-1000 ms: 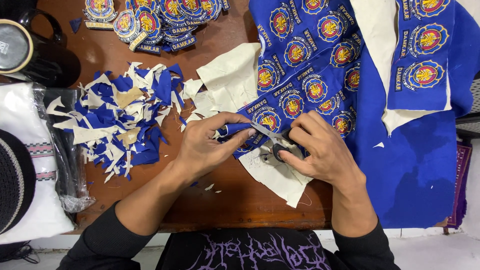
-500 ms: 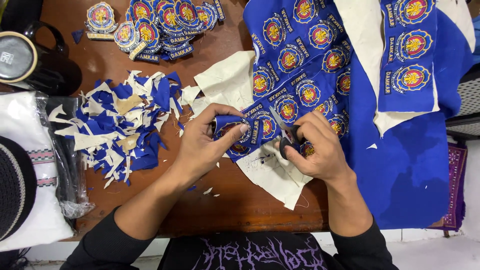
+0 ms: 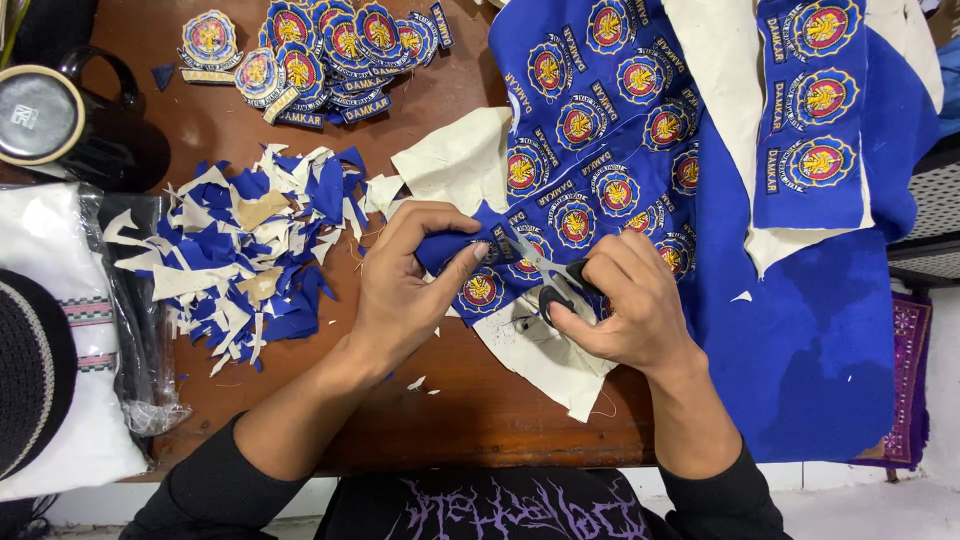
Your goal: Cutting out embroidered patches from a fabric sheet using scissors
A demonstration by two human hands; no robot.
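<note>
Already, cut badges [image 3: 310, 55] and scraps [image 3: 235, 260] lay piled up. The left hand [image 3: 415, 285] pinched the blue cloth [image 3: 600, 190] (many badges uncut); the right hand [image 3: 625, 305] gripped scissors [image 3: 545, 275].

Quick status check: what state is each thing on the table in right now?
Left hand: pinching the blue fabric edge.
Right hand: holding the scissors.
Scissors: blades on the fabric, tips by the left fingers.
Blue fabric: spread flat, uncut badges in rows.
Cut badges: loosely piled.
Scraps: heaped.
Mug: upright.
</note>
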